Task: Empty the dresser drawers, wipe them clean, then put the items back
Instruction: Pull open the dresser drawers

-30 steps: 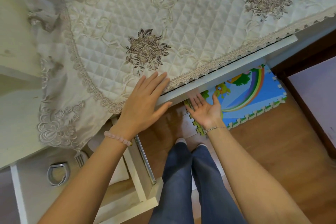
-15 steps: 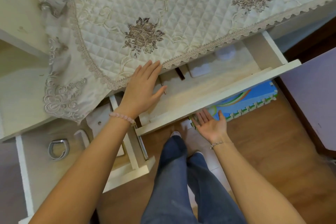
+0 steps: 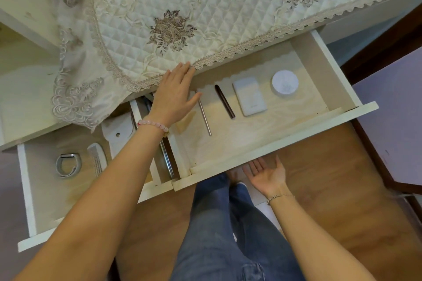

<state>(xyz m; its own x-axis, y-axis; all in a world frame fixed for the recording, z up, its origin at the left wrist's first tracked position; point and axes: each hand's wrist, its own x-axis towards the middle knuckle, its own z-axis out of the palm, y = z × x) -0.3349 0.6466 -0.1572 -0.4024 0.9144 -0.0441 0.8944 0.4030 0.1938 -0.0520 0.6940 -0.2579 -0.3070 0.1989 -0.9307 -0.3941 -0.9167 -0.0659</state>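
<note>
Drawer (image 3: 285,141) of pale wood holds round jar (image 3: 285,81), flat rectangular case (image 3: 249,96).

A warm brown wood-plank floor (image 3: 331,189) lies below; at the right a dark wooden frame (image 3: 392,41) borders a pale lilac surface (image 3: 395,109) — what it belongs to cannot be told; a cream quilted cloth (image 3: 205,7), lace-edged and embroidered with brown flowers, covers much of the white dresser top (image 3: 22,98) — the light is soft and even, with faint shadows.
</note>
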